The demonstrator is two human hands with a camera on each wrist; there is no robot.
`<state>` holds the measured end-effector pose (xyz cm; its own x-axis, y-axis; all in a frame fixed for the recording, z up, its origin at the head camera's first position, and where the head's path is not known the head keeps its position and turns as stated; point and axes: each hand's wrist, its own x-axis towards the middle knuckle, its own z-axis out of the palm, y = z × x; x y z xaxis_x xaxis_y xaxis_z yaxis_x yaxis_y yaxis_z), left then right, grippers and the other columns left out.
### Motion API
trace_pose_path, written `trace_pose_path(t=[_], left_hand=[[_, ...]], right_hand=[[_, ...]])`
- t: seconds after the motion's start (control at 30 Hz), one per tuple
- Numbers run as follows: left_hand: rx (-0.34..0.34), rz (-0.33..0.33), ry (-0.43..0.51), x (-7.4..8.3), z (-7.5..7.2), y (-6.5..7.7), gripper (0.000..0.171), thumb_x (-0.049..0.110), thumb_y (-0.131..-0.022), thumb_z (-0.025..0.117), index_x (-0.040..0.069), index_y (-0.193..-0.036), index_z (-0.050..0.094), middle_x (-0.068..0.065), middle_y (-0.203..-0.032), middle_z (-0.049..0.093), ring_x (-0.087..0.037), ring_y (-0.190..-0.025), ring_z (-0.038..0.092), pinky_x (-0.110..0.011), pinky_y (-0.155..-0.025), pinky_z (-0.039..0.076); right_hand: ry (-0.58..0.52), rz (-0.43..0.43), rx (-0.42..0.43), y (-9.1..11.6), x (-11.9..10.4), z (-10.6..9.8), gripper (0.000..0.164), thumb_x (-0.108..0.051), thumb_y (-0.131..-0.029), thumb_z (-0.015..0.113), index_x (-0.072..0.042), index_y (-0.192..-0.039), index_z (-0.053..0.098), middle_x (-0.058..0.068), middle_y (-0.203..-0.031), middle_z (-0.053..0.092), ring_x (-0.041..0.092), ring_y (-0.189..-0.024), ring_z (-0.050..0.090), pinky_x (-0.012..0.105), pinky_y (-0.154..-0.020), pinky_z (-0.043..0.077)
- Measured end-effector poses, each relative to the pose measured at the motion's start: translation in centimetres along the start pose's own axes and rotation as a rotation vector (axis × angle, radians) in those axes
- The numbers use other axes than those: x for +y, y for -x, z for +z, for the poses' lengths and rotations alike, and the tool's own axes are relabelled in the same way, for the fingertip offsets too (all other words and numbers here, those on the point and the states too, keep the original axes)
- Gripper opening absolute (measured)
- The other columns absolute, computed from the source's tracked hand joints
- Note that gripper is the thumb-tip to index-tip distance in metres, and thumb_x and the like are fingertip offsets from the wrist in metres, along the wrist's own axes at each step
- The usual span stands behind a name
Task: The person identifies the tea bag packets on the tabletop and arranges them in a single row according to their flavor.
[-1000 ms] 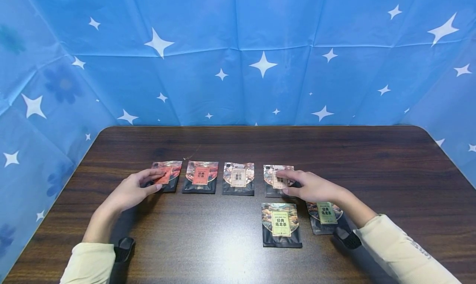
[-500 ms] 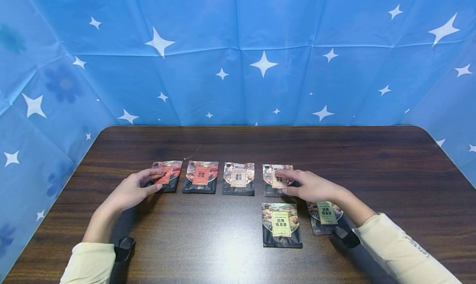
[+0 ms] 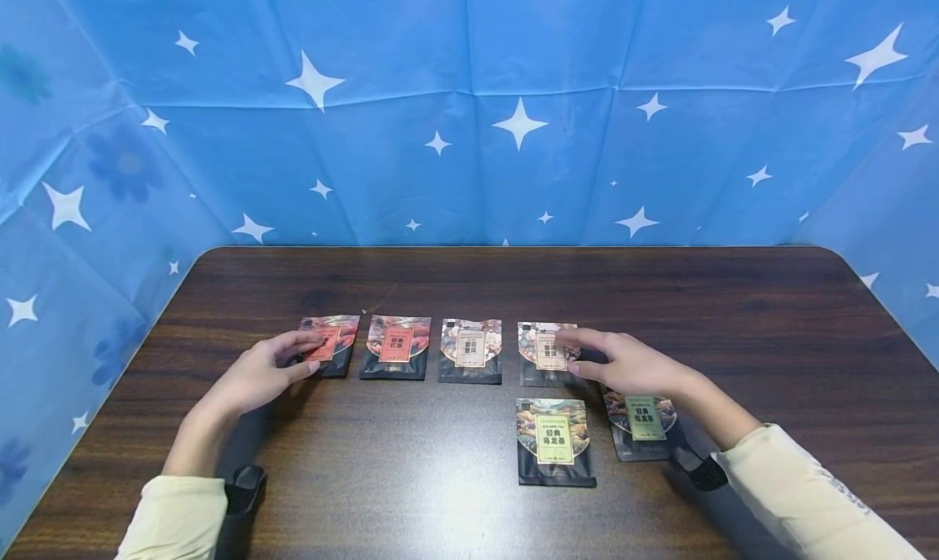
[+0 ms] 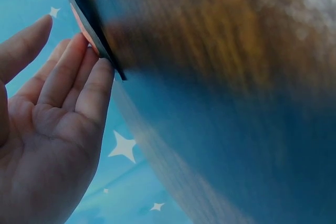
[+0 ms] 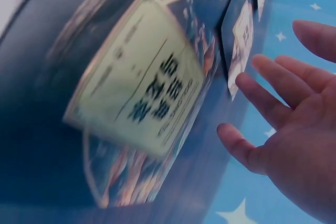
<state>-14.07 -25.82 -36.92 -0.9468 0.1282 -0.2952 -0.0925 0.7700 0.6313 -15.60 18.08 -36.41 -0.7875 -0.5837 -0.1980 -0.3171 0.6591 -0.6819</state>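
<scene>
My left hand [image 3: 257, 378] touches the leftmost red-labelled tea sachet [image 3: 341, 359] with relaxed fingers. In the left wrist view, the fingertips [image 4: 97, 72] meet that sachet's edge, and the thumb is apart from it. My right hand [image 3: 637, 366] is spread at the right side of a pale-pink-labelled tea sachet [image 3: 539, 372], covering part of it. In the right wrist view its fingers are loosely extended and grip nothing. Contact with the sachet is hard to tell there. Below the right forearm lies a green-labelled tea sachet [image 3: 642, 420], partly covered.
In the same row lie another red-labelled sachet [image 3: 396, 350] and another pale-pink-labelled sachet [image 3: 471, 353]. Nearer the front is a second green-labelled sachet [image 3: 555, 446]. All lie on a dark wooden table [image 3: 367, 478], backed by a blue star-patterned cloth [image 3: 411, 46].
The pale-pink-labelled sachet under my right hand slid very slightly left. My right hand then drew back to the right, uncovering more of its label. The left hand stays put.
</scene>
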Motion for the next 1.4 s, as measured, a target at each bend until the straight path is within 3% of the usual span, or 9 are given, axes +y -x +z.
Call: trace_pose_path(t=[0.07, 0.2, 0.43, 0.57, 0.7, 0.8, 0.9, 1.23, 1.4], left_hand=[[0.002, 0.005, -0.002, 0.0, 0.0, 0.0, 0.049, 0.021, -0.093, 0.054, 0.0, -0.134, 0.04, -0.031, -0.133, 0.039, -0.039, -0.114, 0.044, -0.048, -0.082, 0.039], [0.0, 0.003, 0.003, -0.1, 0.0, 0.0, 0.049, 0.021, -0.093, 0.054, 0.0, -0.135, 0.04, -0.031, -0.133, 0.038, -0.04, -0.113, 0.044, -0.049, -0.082, 0.039], [-0.003, 0.005, 0.009, -0.1, 0.0, 0.0, 0.049, 0.02, -0.093, 0.054, 0.0, -0.135, 0.039, -0.031, -0.132, 0.04, -0.028, -0.086, 0.051, -0.038, -0.071, 0.037], [-0.003, 0.0, 0.002, 0.0, 0.0, -0.1, 0.05, 0.021, -0.093, 0.054, -0.001, -0.135, 0.039, -0.031, -0.133, 0.039, -0.035, -0.102, 0.05, -0.043, -0.076, 0.039], [-0.012, -0.012, -0.005, 0.0, 0.0, -0.1, 0.051, 0.022, -0.093, 0.054, 0.0, -0.136, 0.038, -0.03, -0.134, 0.038, -0.041, -0.116, 0.042, -0.05, -0.083, 0.038], [-0.014, -0.01, -0.008, 0.0, 0.0, 0.0, 0.051, 0.023, -0.093, 0.054, 0.0, -0.136, 0.038, -0.03, -0.134, 0.038, -0.042, -0.119, 0.04, -0.053, -0.085, 0.037], [-0.008, 0.001, -0.01, 0.0, 0.0, 0.0, 0.05, 0.023, -0.093, 0.054, 0.0, -0.135, 0.039, -0.031, -0.133, 0.038, -0.04, -0.115, 0.043, -0.05, -0.082, 0.038], [-0.006, -0.001, -0.005, -0.2, 0.0, -0.1, 0.051, 0.024, -0.093, 0.054, 0.0, -0.135, 0.039, -0.031, -0.133, 0.038, -0.046, -0.121, 0.035, -0.057, -0.088, 0.034], [-0.005, 0.01, -0.001, -0.2, 0.0, -0.1, 0.05, 0.022, -0.093, 0.054, 0.0, -0.135, 0.04, -0.031, -0.133, 0.039, -0.04, -0.11, 0.045, -0.05, -0.082, 0.038]], right_hand=[[0.009, -0.014, 0.02, 0.4, 0.2, -0.2, 0.047, -0.017, -0.095, 0.049, -0.002, -0.138, 0.037, 0.017, -0.136, 0.043, 0.034, -0.122, 0.041, 0.052, -0.094, 0.034], [0.009, -0.024, 0.043, 1.5, 0.8, -0.6, 0.045, -0.018, -0.095, 0.05, -0.001, -0.136, 0.039, 0.018, -0.132, 0.047, 0.035, -0.121, 0.043, 0.051, -0.092, 0.036], [-0.004, -0.002, 0.059, 3.8, 1.8, -1.1, 0.045, -0.025, -0.096, 0.049, -0.001, -0.133, 0.042, 0.017, -0.13, 0.049, 0.035, -0.116, 0.047, 0.049, -0.087, 0.04], [-0.016, 0.014, 0.069, 4.9, 2.4, -1.2, 0.044, -0.022, -0.095, 0.05, -0.001, -0.133, 0.043, 0.017, -0.129, 0.05, 0.032, -0.113, 0.05, 0.043, -0.08, 0.043], [-0.057, 0.024, 0.07, 6.0, 2.8, -1.3, 0.043, -0.019, -0.095, 0.05, 0.0, -0.133, 0.042, 0.018, -0.129, 0.05, 0.028, -0.095, 0.058, 0.035, -0.069, 0.043], [-0.057, 0.016, 0.069, 6.8, 2.6, -1.3, 0.044, -0.021, -0.096, 0.049, -0.001, -0.134, 0.041, 0.018, -0.129, 0.049, 0.03, -0.097, 0.058, 0.038, -0.072, 0.046], [-0.026, 0.005, 0.082, 7.5, 2.4, -1.2, 0.044, -0.024, -0.096, 0.049, -0.003, -0.134, 0.042, 0.015, -0.129, 0.05, 0.033, -0.116, 0.048, 0.045, -0.083, 0.044], [-0.053, -0.029, 0.032, 9.5, 2.1, -0.2, 0.045, -0.025, -0.097, 0.047, -0.004, -0.136, 0.04, 0.013, -0.13, 0.051, 0.032, -0.116, 0.048, 0.036, -0.083, 0.046], [-0.029, -0.017, -0.008, 9.8, 2.1, 0.3, 0.045, -0.028, -0.096, 0.046, -0.008, -0.136, 0.041, 0.009, -0.13, 0.051, 0.031, -0.119, 0.046, 0.042, -0.086, 0.044]])
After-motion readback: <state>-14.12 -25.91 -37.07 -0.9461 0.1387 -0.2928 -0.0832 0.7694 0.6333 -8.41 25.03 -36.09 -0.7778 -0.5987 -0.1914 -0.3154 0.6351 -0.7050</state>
